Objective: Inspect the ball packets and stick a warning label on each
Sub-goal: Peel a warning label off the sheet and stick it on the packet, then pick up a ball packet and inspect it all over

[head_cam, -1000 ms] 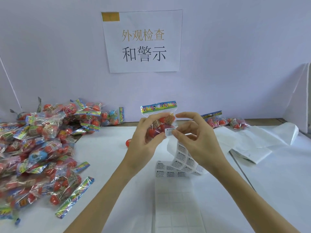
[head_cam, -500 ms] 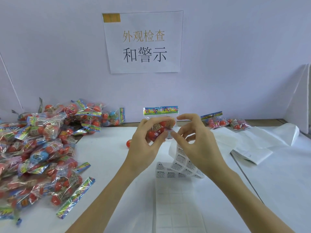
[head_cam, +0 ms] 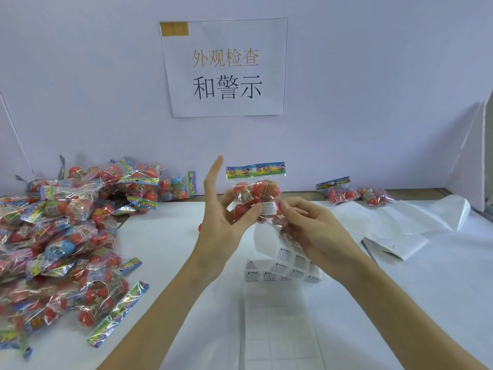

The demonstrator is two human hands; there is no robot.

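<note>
Left hand spreading open, fingers extended, thumb pressing warning label onto ball packet. Right hand pinching packet's lower edge, also holding label sheet. Packet standing upright between both hands, above table.

A single head-worn view looks forward and down across the white surface toward the far wall, where a paper sign hangs. It sits close: both forearms enter from the near edge.
</note>
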